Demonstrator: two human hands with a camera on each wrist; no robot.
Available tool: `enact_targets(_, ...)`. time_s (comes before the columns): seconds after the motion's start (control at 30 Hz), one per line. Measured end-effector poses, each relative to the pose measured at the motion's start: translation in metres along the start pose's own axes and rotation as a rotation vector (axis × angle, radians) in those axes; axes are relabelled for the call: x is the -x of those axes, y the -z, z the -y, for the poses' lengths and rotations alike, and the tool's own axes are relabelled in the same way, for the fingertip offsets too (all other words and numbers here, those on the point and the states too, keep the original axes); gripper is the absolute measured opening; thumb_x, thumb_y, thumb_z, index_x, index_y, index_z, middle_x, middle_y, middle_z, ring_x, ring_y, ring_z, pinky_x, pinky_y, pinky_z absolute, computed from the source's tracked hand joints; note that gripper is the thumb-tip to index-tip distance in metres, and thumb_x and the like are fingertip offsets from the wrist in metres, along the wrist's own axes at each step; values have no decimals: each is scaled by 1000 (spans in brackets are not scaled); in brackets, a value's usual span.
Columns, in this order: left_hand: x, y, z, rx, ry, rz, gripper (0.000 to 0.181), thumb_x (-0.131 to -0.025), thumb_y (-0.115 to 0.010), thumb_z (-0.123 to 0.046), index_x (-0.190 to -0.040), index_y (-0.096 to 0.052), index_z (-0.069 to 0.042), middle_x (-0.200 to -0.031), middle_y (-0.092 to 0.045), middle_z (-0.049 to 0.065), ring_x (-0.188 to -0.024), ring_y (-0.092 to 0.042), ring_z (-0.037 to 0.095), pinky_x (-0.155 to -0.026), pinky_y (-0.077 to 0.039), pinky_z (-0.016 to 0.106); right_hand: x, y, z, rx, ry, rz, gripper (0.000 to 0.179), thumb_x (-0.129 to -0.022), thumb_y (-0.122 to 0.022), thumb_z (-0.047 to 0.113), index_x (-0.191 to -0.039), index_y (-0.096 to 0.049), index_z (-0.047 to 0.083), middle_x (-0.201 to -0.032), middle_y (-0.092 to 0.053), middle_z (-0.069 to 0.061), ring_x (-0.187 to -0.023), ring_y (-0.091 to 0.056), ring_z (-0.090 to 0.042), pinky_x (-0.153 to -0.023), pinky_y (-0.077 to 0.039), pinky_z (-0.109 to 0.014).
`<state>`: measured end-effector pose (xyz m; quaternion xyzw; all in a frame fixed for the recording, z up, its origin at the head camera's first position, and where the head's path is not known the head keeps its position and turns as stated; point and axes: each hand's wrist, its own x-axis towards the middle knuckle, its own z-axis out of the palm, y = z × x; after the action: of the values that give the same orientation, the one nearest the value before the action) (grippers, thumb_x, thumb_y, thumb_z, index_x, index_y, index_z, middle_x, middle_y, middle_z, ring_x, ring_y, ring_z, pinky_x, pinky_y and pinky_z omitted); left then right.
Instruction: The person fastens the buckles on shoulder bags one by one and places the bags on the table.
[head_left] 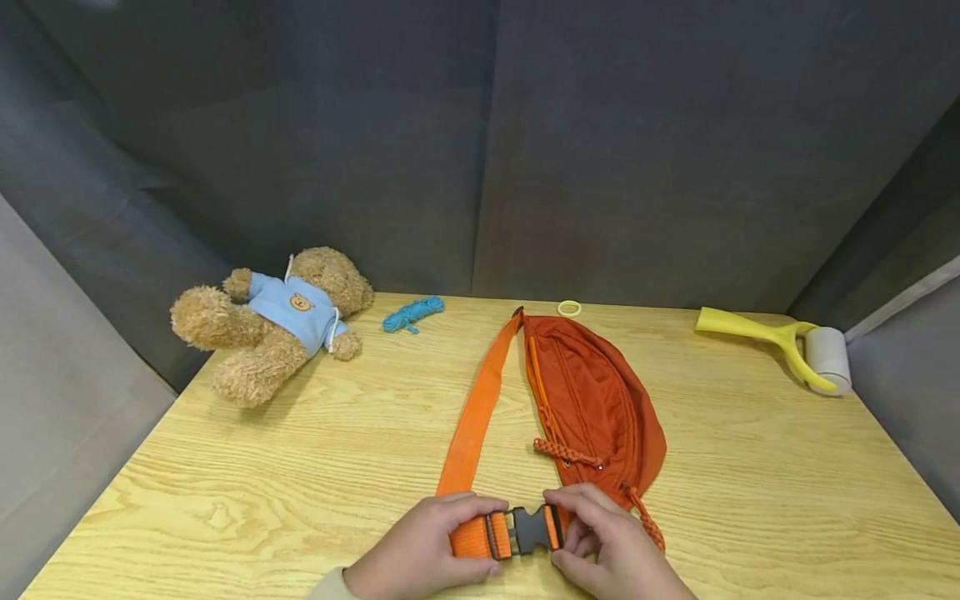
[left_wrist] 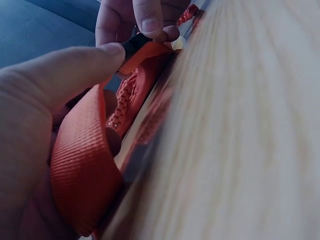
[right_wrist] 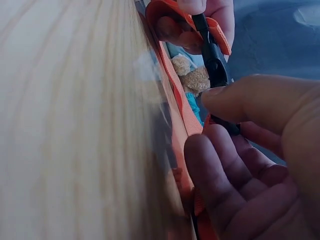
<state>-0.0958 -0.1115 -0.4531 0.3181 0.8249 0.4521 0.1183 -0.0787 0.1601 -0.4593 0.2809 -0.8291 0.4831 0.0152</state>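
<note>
A red-orange waist bag (head_left: 592, 392) lies on the table, its orange strap (head_left: 474, 425) running down the left side. Near the front edge, the two halves of its black buckle (head_left: 531, 530) meet end to end; whether they are fully clicked together I cannot tell. My left hand (head_left: 427, 542) pinches the strap end and the buckle's left half between thumb and fingers. With thumb and fingertips, my right hand (head_left: 611, 542) grips the buckle's right half. In the left wrist view the webbing (left_wrist: 87, 160) loops through the left palm. The right wrist view shows the dark buckle (right_wrist: 215, 62) between both hands.
A teddy bear (head_left: 288, 312) in a blue hoodie lies at the back left. Beside it is a bundle of blue cord (head_left: 412, 313). A yellow ring (head_left: 569, 308) sits behind the bag. At the far right lies a yellow-handled lint roller (head_left: 780, 342). Dark cloth (head_left: 450, 150) hangs behind the table.
</note>
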Motion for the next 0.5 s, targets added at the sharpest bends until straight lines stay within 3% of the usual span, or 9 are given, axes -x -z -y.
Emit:
enact_targets(0.13, -1, -1, 0, 8, 19, -17, 56, -88, -79, -34, -138, -57, -18, -114, -67, -9, -93, -61, 0, -79, -52, 21, 0, 0, 0, 13, 24, -16, 53, -78, -83, -1, -128, -63, 5, -116, -59, -7, -74, -55, 0, -58, -53, -22)
enact_targets(0.27, -1, -1, 1, 12, 42, -37, 48, -87, -81, -34, -127, -56, -23, -102, -65, -16, -91, -61, -1, -82, -51, 25, 0, 0, 2, 13, 22, -16, 53, -77, -83, -3, -125, -64, 8, -115, -59, -4, -73, -55, 0, -59, -53, -22)
enact_targets(0.5, -2, -2, 1, -41, 6, -86, 43, -87, -80, -34, -123, -59, -26, -119, -65, -12, -108, -62, 6, -91, -52, 30, -2, 2, 6, -11, -33, 12, 49, -80, -80, -2, -123, -60, 10, -109, -60, 3, -74, -59, 0, -61, -55, -23)
